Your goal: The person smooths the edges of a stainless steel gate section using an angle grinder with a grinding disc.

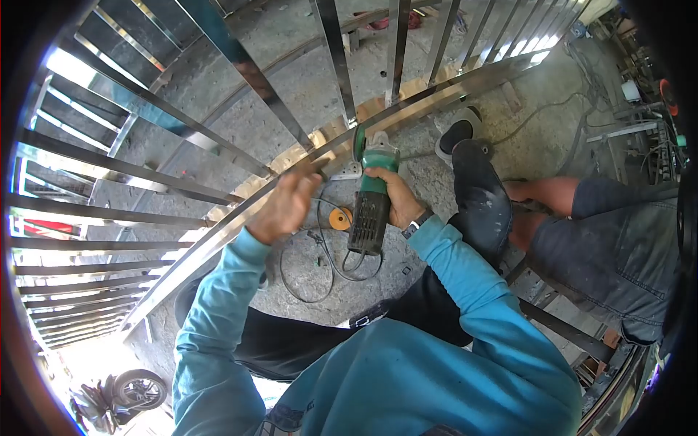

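My right hand (400, 198) is wrapped round the green and black body of an angle grinder (372, 202). The grinder's green disc (358, 143) is at its far end, close to the bottom rail (342, 149) of a shiny metal railing; whether it touches cannot be told. Left of the grinder, my left hand (287, 206) is held above the floor near that rail, fingers apart and somewhat blurred, with nothing in it. From the grinder's rear a cord (354, 273) runs down and loops on the concrete.
Upright metal bars (331, 62) fan out ahead and to the left. An orange disc (340, 219) lies on the floor beside the cord. At right sits another person in dark shorts (611, 247). Tools and cables (640, 123) clutter the far right; a motorcycle (120, 396) stands lower left.
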The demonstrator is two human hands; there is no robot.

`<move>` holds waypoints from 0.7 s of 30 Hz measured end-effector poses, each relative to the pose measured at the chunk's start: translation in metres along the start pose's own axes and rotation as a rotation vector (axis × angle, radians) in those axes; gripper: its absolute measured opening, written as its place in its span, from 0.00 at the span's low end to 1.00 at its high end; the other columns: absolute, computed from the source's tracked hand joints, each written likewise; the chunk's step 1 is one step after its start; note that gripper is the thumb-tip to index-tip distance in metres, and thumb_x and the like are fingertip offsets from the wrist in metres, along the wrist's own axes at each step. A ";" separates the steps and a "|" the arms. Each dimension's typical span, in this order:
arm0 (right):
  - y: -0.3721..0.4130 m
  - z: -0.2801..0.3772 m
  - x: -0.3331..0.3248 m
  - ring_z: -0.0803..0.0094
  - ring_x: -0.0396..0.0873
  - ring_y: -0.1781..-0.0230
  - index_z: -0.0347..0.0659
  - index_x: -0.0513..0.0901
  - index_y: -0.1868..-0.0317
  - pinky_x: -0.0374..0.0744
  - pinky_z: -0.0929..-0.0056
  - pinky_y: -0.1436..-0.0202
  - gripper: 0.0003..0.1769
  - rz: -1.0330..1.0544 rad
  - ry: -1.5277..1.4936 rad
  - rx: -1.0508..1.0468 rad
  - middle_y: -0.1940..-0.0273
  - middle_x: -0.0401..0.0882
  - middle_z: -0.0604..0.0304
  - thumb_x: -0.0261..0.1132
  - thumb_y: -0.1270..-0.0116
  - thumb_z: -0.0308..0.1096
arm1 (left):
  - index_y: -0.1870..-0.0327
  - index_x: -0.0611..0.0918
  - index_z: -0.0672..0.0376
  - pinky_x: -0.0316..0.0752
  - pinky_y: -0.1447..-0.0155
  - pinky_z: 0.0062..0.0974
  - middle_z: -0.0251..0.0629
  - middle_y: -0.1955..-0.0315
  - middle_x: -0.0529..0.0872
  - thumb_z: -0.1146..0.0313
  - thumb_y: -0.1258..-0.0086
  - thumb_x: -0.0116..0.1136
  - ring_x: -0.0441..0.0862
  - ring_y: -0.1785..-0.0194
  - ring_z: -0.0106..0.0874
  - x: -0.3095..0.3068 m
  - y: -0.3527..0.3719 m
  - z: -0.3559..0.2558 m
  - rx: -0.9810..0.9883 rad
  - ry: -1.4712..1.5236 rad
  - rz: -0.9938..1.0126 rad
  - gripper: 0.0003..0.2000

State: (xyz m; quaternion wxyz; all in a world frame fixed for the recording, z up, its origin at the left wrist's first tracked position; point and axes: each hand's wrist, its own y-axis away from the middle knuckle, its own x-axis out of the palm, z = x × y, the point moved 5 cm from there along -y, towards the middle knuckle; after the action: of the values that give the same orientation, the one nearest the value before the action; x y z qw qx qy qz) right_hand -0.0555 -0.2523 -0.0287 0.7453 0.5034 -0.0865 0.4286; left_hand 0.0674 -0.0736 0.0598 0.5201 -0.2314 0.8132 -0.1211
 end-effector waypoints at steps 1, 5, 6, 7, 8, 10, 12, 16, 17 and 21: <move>0.003 0.000 0.002 0.59 0.87 0.67 0.35 0.71 0.46 0.88 0.59 0.64 0.24 -0.001 -0.004 0.004 0.65 0.80 0.50 0.69 0.34 0.40 | 0.36 0.79 0.68 0.75 0.53 0.29 0.39 0.66 0.83 0.56 0.20 0.49 0.80 0.62 0.31 0.003 0.010 0.026 -0.446 0.524 0.145 0.24; 0.006 -0.001 0.009 0.58 0.88 0.63 0.35 0.70 0.43 0.90 0.60 0.58 0.24 0.054 0.101 -0.103 0.61 0.79 0.50 0.70 0.35 0.32 | 0.41 0.80 0.70 0.68 0.59 0.19 0.27 0.67 0.79 0.54 0.18 0.51 0.73 0.65 0.20 -0.003 -0.005 0.020 -1.130 1.051 -0.200 0.23; 0.007 0.002 0.013 0.58 0.88 0.63 0.36 0.67 0.40 0.90 0.60 0.56 0.28 0.051 0.156 -0.158 0.58 0.79 0.50 0.71 0.36 0.29 | 0.41 0.80 0.70 0.68 0.59 0.19 0.27 0.67 0.79 0.54 0.18 0.51 0.73 0.65 0.20 0.000 -0.003 0.024 -1.134 1.050 -0.193 0.23; 0.009 0.002 0.016 0.58 0.88 0.63 0.36 0.67 0.40 0.90 0.60 0.56 0.28 0.051 0.150 -0.155 0.58 0.79 0.50 0.71 0.36 0.29 | 0.42 0.80 0.69 0.72 0.55 0.20 0.30 0.64 0.82 0.55 0.19 0.54 0.76 0.63 0.21 0.003 -0.001 0.033 -1.098 1.045 -0.222 0.22; 0.013 0.004 0.020 0.61 0.85 0.59 0.38 0.61 0.36 0.89 0.61 0.56 0.36 0.060 0.167 -0.183 0.54 0.77 0.52 0.73 0.40 0.27 | 0.44 0.81 0.69 0.75 0.52 0.21 0.33 0.60 0.85 0.56 0.20 0.58 0.79 0.61 0.22 0.003 -0.001 0.039 -1.061 1.038 -0.252 0.21; 0.016 0.006 0.028 0.63 0.83 0.55 0.40 0.55 0.32 0.88 0.61 0.56 0.45 0.081 0.183 -0.205 0.51 0.74 0.53 0.75 0.43 0.24 | 0.44 0.81 0.69 0.75 0.52 0.21 0.34 0.60 0.86 0.56 0.22 0.61 0.79 0.61 0.22 0.006 -0.005 0.041 -1.096 1.028 -0.334 0.21; 0.016 0.012 0.033 0.64 0.79 0.47 0.40 0.54 0.31 0.84 0.63 0.45 0.48 0.067 0.313 -0.355 0.47 0.72 0.53 0.76 0.46 0.22 | 0.44 0.81 0.70 0.76 0.52 0.20 0.35 0.60 0.86 0.57 0.23 0.64 0.80 0.61 0.22 0.008 -0.008 0.044 -1.135 1.009 -0.427 0.22; 0.024 0.017 0.050 0.65 0.75 0.41 0.38 0.53 0.29 0.80 0.66 0.41 0.50 0.111 0.380 -0.443 0.44 0.71 0.51 0.76 0.47 0.22 | 0.46 0.83 0.72 0.79 0.51 0.20 0.40 0.57 0.88 0.59 0.31 0.72 0.84 0.57 0.24 0.000 -0.022 0.042 -1.062 0.913 -0.491 0.23; 0.024 0.017 0.052 0.63 0.75 0.40 0.37 0.53 0.28 0.80 0.66 0.40 0.51 0.109 0.415 -0.491 0.42 0.70 0.49 0.77 0.47 0.23 | 0.46 0.83 0.72 0.80 0.52 0.21 0.41 0.57 0.88 0.60 0.33 0.74 0.85 0.57 0.25 -0.004 -0.027 0.038 -1.020 0.813 -0.471 0.24; 0.022 0.017 0.051 0.65 0.77 0.41 0.38 0.52 0.27 0.82 0.66 0.42 0.53 0.065 0.645 -0.656 0.41 0.71 0.51 0.78 0.46 0.21 | 0.51 0.86 0.71 0.83 0.56 0.26 0.43 0.61 0.91 0.60 0.38 0.78 0.88 0.59 0.28 -0.013 -0.033 0.044 -0.901 0.573 -0.444 0.23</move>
State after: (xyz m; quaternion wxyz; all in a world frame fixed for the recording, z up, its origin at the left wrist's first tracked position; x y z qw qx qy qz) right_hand -0.0349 -0.2355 0.0224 0.8403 0.0791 0.0030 0.5363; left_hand 0.1199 -0.0938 0.0661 0.0915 -0.5533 0.8247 0.0731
